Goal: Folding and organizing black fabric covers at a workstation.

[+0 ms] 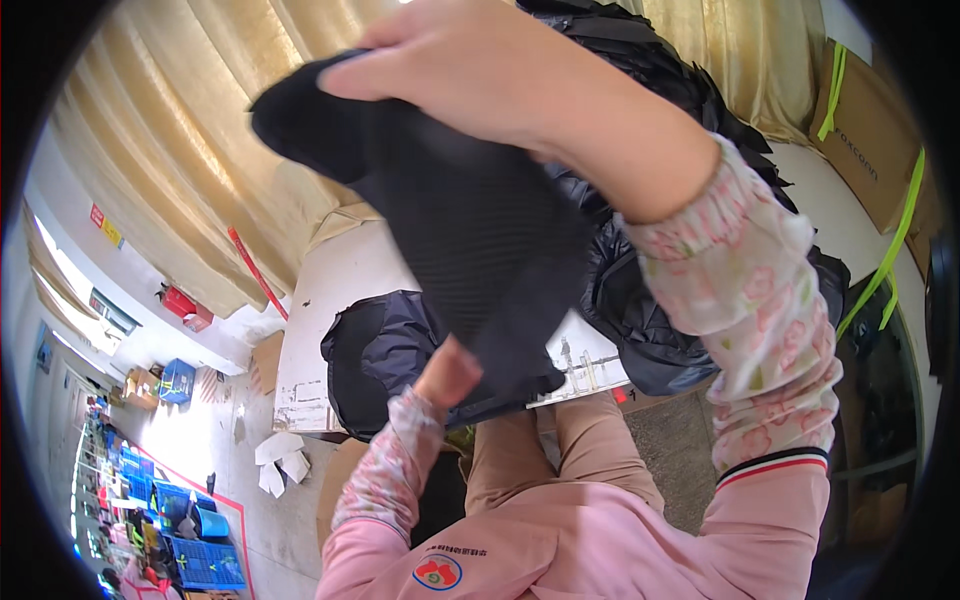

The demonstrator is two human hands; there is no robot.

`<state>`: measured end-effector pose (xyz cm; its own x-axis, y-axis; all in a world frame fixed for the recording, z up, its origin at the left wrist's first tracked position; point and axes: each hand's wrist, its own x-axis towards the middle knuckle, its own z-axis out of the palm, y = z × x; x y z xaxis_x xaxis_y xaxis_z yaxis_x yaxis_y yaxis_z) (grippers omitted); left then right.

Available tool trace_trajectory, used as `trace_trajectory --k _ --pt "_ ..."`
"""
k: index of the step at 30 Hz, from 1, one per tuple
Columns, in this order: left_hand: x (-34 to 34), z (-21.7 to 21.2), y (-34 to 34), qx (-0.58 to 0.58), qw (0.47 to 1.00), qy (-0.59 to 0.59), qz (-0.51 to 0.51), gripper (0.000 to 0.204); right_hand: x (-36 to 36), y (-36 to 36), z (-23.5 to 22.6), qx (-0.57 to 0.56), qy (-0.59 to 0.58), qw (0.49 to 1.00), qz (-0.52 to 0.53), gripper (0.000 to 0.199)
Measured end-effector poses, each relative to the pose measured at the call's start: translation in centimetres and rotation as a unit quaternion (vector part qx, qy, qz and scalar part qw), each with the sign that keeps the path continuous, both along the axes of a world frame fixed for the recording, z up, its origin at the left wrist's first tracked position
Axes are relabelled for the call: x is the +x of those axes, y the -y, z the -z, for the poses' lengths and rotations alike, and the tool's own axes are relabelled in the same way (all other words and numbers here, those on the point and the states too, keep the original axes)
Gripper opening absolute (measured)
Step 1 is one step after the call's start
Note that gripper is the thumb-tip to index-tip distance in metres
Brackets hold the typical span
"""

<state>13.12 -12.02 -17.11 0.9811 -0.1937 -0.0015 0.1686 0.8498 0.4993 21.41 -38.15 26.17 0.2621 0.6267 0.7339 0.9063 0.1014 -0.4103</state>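
A black fabric piece (470, 230) with a ribbed middle is held up in front of me, above the table. Pinched between thumb and fingers, its upper end is in my right hand (450, 75), raised high across the view. My left hand (448, 375) is closed at the fabric's lower edge, a little blurred, its fingers partly hidden by the cloth. Under it on the white table (305, 345) lies another dark item (375, 345) of shiny and matt black cloth. To the right, a heap of black pieces (640, 300) is partly covered by my right arm.
More black pieces are stacked high at the back of the table (640, 50), before beige curtains (200, 130). Cardboard (870, 140) with yellow-green straps stands at the right. White scraps (283, 462) lie on the floor at left, with blue crates (205, 562) farther off.
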Motion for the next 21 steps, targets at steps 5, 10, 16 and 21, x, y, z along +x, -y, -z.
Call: trace_trajectory --k 5,10,16,21 --pt "-3.6 -8.8 6.3 0.137 0.99 0.006 -0.032 0.048 1.6 0.0 2.3 0.005 -0.199 0.975 -0.101 0.029" --pt "-10.2 -11.6 -6.9 0.215 0.913 -0.126 -0.324 0.039 5.2 -2.2 14.1 0.188 -0.375 0.904 -0.082 0.034" --pt "-15.5 -5.5 -17.9 0.543 0.747 -0.227 -0.31 0.053 4.6 -6.5 41.0 -0.133 -0.48 0.853 0.158 0.037" --pt "-18.3 1.0 -17.7 0.532 0.618 -0.242 -0.526 0.05 3.3 -7.7 47.9 -0.166 -0.481 0.83 0.228 0.056"
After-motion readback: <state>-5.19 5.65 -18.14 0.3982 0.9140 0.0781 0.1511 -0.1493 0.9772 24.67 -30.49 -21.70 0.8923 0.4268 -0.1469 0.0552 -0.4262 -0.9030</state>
